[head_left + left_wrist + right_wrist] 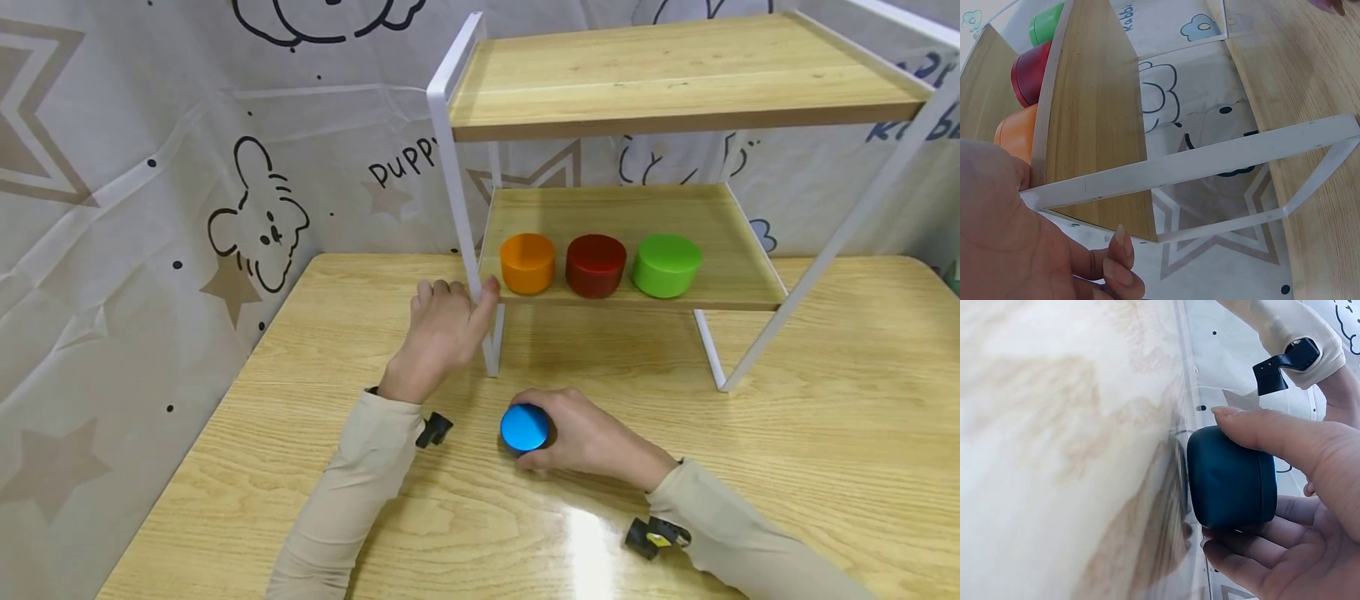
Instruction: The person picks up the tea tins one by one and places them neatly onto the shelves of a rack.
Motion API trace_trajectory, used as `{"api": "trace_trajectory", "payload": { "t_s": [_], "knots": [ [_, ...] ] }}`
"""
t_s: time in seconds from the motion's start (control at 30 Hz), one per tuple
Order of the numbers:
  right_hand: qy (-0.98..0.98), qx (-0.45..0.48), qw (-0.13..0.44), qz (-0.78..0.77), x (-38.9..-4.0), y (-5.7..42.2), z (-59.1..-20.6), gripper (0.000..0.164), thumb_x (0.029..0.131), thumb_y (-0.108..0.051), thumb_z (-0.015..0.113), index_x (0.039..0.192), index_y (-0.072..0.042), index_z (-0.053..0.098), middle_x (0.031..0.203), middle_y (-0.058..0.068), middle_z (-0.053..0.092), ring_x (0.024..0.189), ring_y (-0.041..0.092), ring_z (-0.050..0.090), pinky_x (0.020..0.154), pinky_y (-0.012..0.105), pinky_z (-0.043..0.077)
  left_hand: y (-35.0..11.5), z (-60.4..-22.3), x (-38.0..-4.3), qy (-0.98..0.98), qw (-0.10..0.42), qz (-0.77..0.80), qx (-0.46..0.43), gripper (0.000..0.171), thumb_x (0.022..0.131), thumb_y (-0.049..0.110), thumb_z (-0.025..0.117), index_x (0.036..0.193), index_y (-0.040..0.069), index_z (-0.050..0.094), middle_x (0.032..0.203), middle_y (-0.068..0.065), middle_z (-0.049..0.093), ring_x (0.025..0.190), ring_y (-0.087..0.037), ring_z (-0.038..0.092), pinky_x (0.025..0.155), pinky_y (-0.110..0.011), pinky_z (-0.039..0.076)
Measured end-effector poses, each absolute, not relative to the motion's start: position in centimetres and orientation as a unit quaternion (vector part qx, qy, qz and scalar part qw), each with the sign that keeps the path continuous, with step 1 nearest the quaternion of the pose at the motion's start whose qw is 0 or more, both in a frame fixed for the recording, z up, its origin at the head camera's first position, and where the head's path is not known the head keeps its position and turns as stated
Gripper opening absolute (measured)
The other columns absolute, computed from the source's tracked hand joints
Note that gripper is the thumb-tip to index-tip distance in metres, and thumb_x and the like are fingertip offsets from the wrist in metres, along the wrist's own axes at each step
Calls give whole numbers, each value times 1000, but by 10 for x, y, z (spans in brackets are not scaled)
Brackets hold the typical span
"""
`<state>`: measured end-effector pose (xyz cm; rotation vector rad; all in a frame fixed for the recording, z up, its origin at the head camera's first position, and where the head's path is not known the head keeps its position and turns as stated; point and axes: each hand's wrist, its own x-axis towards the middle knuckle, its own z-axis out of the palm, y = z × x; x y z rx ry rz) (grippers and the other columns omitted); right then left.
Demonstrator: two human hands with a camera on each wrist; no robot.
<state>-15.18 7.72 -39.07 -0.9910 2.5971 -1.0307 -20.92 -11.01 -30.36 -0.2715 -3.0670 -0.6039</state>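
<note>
My right hand (581, 433) grips a blue round lidded container (524, 427) at the tabletop, thumb on one side and fingers on the other. In the right wrist view the blue container (1229, 478) shows a lid seam; whether its base touches the table I cannot tell. At the left front leg of a two-tier wooden shelf (637, 302), my left hand (446, 329) holds the white frame between thumb and fingers. On the lower tier stand an orange container (527, 265), a dark red container (596, 267) and a green container (667, 267), in a row.
The shelf's upper board (675, 79) overhangs the row. Its white right leg (825, 250) slants down to the wooden table (285, 467). A printed cloth (120, 275) hangs behind and to the left.
</note>
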Motion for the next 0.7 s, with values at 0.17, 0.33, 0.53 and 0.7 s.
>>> {"api": "trace_trajectory", "payload": {
  "t_s": [0.17,0.33,0.53,0.7],
  "knots": [
    [876,-323,87,-347,-153,79,-387,57,71,-23,86,119,-5,61,110,6,67,99,22,62,86,42,50,-111,-304,-209,-977,2,-194,-86,72,100,54,10,83,1,55,85,-16,47,86,-33,35,76,-39,29],
    [884,-313,83,-338,-154,83,-382,58,71,-24,86,120,-5,62,112,9,67,101,25,62,87,43,50,-109,-304,-210,-978,2,-191,-89,72,101,54,10,82,2,55,84,-16,47,86,-33,35,76,-39,29],
    [886,-312,69,-335,-157,89,-372,59,72,-24,86,121,-3,62,114,12,66,104,28,63,87,44,50,-108,-304,-210,-977,2,-192,-89,72,101,53,10,82,2,55,83,-16,47,85,-33,35,75,-39,29],
    [881,-324,39,-343,-162,97,-364,59,72,-24,86,119,2,62,110,16,68,101,30,65,84,45,52,-109,-304,-210,-978,5,-190,-88,71,101,53,10,82,2,55,83,-16,47,85,-33,35,75,-39,29]
  ]
}}
